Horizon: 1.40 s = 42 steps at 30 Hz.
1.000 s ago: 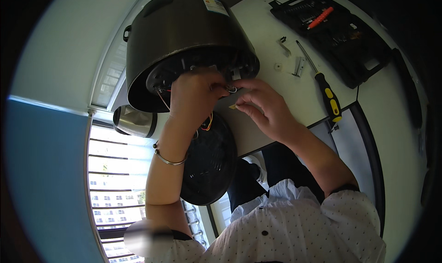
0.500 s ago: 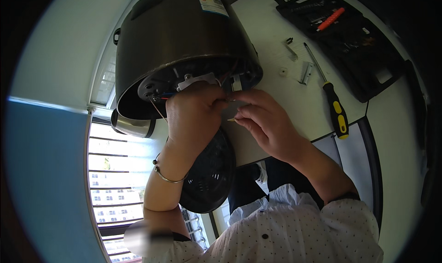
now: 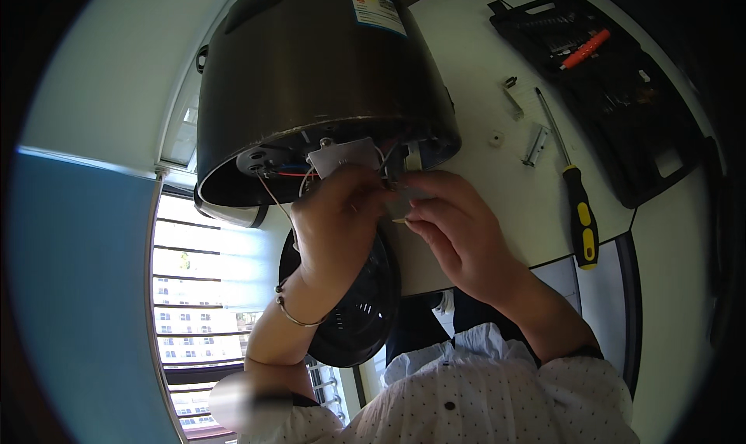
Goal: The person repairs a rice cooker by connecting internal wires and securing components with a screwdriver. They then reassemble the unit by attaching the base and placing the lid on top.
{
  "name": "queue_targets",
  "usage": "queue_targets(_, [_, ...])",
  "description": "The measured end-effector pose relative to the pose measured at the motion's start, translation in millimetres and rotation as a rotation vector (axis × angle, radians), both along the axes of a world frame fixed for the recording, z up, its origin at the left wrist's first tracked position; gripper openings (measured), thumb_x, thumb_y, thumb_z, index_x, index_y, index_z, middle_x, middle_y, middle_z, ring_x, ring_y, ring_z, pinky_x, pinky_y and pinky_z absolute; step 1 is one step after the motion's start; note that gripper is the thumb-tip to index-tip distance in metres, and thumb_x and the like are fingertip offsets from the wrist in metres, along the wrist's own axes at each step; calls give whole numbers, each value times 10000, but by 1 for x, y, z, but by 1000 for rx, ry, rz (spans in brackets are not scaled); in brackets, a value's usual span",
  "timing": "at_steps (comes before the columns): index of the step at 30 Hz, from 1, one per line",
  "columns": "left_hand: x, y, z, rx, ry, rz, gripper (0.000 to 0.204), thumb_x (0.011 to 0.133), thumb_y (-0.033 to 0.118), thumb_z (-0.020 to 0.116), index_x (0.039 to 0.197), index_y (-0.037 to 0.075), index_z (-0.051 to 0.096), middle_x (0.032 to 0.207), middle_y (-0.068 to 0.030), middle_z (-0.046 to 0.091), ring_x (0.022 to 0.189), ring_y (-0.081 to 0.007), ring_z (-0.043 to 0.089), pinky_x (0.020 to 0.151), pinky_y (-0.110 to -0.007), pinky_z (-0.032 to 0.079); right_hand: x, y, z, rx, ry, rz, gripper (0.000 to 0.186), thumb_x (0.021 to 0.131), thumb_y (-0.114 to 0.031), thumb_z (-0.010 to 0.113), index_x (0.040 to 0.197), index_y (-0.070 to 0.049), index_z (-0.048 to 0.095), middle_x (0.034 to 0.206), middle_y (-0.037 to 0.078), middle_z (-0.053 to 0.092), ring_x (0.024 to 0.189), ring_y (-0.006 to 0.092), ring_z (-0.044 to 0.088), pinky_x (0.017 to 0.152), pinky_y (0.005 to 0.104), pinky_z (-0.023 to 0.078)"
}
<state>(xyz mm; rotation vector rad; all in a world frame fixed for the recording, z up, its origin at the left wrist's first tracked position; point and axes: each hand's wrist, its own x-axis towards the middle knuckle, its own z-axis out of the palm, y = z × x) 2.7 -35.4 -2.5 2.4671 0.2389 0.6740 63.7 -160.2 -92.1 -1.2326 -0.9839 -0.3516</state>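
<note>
A dark, rounded pot-shaped appliance, seemingly a rice cooker, lies tipped on the table with its underside open toward me. Inside it show a silver metal plate and thin wires, red, blue and white. Just below the plate, the fingers of my left hand are pinched together; what they hold is hidden. My right hand meets it at the fingertips, with a small yellowish piece between thumb and finger. A round black base cover hangs beneath my left wrist.
To the right lie a black-and-yellow screwdriver, a small metal bracket, another bracket and a little white block. An open black tool case holds a red-handled tool. A blinded window is at left.
The view has shifted a little, so the appliance and tools sit slightly further right. My hands stay together at the fingertips, and more of the silver plate and red wire shows.
</note>
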Motion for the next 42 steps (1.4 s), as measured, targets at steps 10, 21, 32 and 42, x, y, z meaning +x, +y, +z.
queue_targets(10, [-2, 6, -15, 503, -222, -170, 164, 682, -60, 669, 800, 47, 627, 784, -81, 630, 663, -223, 621, 569, -278, 497, 1, -2, 0, -5, 20, 32, 166, 756, 39, 621, 897, 33, 533, 1110, 165, 537, 956, 299, 549, 791, 343, 469])
queue_targets(21, [-4, 4, -13, 452, -182, -139, 142, 694, -50, 673, 811, 24, 638, 860, -113, 644, 704, -227, 643, 584, -273, 507, 3, -1, -1, 2, 23, 63, 167, 750, 51, 611, 887, 70, 518, 1115, 172, 510, 967, 320, 530, 794, 363, 467])
queue_targets(32, [-6, 7, -14, 326, -181, -141, 120, 704, -77, 658, 792, 5, 656, 800, -102, 658, 705, -184, 646, 600, -249, 511, 4, -3, 2, 4, 40, 97, 180, 751, 56, 605, 906, 84, 517, 1119, 182, 506, 973, 310, 540, 779, 352, 481])
queue_targets(42, [-1, -1, -12, -404, -107, 23, 142, 707, -134, 646, 789, -17, 651, 739, -74, 642, 639, -134, 623, 570, -225, 506, 4, -4, -1, 22, 52, 143, 209, 749, 73, 599, 940, 85, 516, 1129, 180, 497, 982, 315, 538, 788, 354, 481])
